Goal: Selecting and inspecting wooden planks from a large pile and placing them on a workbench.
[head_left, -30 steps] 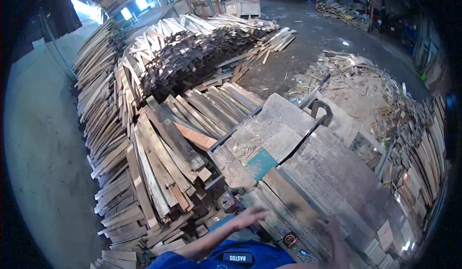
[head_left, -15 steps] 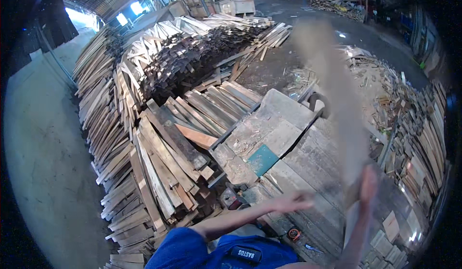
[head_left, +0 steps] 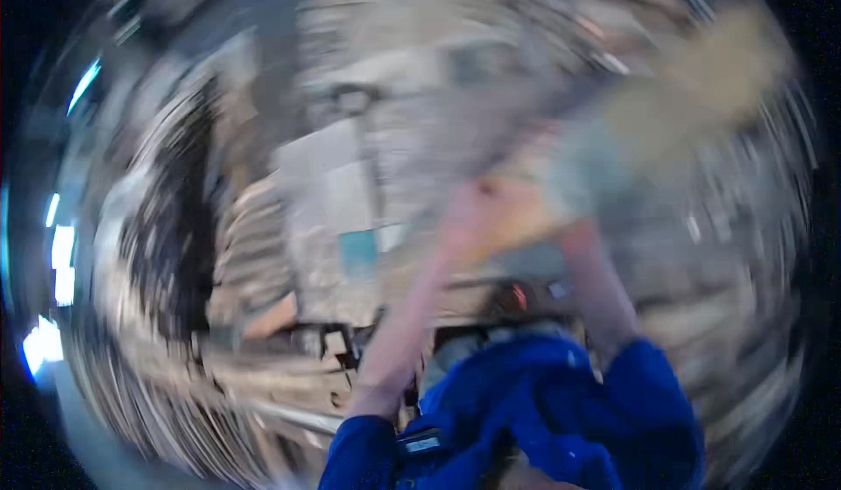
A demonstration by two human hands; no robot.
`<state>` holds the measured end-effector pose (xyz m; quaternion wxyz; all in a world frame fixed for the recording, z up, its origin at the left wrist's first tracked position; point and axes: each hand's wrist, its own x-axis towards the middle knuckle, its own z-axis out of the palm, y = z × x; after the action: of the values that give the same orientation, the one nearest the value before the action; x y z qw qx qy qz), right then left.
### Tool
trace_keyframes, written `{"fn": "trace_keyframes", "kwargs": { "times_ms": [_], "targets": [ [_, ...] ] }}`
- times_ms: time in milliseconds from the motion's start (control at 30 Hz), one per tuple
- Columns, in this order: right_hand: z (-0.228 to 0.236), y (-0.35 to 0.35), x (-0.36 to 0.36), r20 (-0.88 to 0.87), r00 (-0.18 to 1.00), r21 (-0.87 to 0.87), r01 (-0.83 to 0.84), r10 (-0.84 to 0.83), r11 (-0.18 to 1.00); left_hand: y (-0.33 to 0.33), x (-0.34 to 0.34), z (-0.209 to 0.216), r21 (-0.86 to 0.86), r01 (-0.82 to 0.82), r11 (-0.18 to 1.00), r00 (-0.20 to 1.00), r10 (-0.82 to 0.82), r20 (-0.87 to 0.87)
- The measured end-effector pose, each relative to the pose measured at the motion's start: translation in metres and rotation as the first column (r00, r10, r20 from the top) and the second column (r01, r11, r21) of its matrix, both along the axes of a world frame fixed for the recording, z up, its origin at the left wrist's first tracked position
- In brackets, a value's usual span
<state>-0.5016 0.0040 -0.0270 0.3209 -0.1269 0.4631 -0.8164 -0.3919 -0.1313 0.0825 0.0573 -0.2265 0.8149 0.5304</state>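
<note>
A long wooden board (head_left: pixel 701 78) slants up to the right in front of me, badly smeared by motion. My left hand (head_left: pixel 480 194) is closed at the board's near end, its separate fingers blurred. Lower down and to the right, my right hand (head_left: pixel 575 227) grips the board from beneath, with its fingers mostly hidden. Below the board lies a worn wooden worktable, with a small teal panel (head_left: pixel 357 252) on its left part. A round reddish-orange item (head_left: pixel 519 297), perhaps a tape measure, rests by the table's near edge.
Stacked wood strips (head_left: pixel 254 262) stand left of the worktable, a dark-sided pile (head_left: pixel 180 210) beyond them. More timber spreads along the lower left. Blur hides most detail on the right.
My view has swung round to the right. The board has tipped from steep to slanting rightward. My left hand, closed and away from the board before, is now on it beside my right.
</note>
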Motion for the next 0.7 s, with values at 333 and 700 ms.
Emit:
{"fn": "trace_keyframes", "kwargs": {
  "times_ms": [333, 700],
  "targets": [
    [-0.013, 0.134, 0.124, -0.196, 0.833, 0.632, -0.296, 0.517, 0.716, 0.001, 0.031, -0.155, -0.507, 0.157, 0.848, 0.984, -0.093, 0.149],
    [-0.1, 0.178, 0.011, -0.578, 0.664, 0.801, 0.573, 0.474, 0.174, -0.002, 0.02, -0.224, -0.575, 0.379, 0.725, 0.905, -0.159, 0.395]
  ]
}}
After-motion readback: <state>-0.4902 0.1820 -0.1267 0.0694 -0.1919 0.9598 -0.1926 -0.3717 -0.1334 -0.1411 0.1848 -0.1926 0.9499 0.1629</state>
